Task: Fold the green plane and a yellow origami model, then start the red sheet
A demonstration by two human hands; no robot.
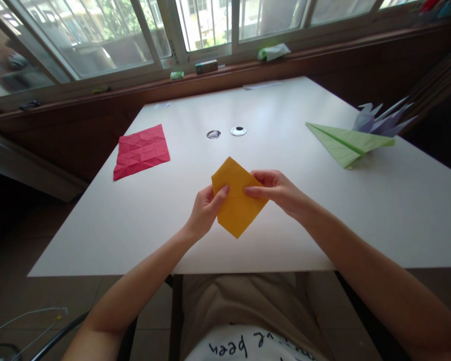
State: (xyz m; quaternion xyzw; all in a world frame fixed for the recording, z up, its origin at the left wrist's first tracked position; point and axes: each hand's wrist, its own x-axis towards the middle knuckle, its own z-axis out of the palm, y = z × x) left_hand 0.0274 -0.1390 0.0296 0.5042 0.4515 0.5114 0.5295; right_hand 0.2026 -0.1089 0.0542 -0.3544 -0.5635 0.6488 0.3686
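Observation:
A yellow folded sheet of origami paper [236, 209] is held up over the near middle of the white table, its left corner folded in so that edge looks blunt. My left hand [206, 210] pinches its left edge, thumb on the front face and fingers behind. On the upper right edge my right hand [272, 188] grips the paper, the thumb lying on its face. The fingertips behind the paper are hidden.
On the white table [135, 235] lie a creased red paper square [143, 150] at left and a green paper plane [349, 143] at right, beside pale purple folded paper [383, 120]. Two round fittings, one a silver disc [238, 131], sit mid-table. Windows stand behind.

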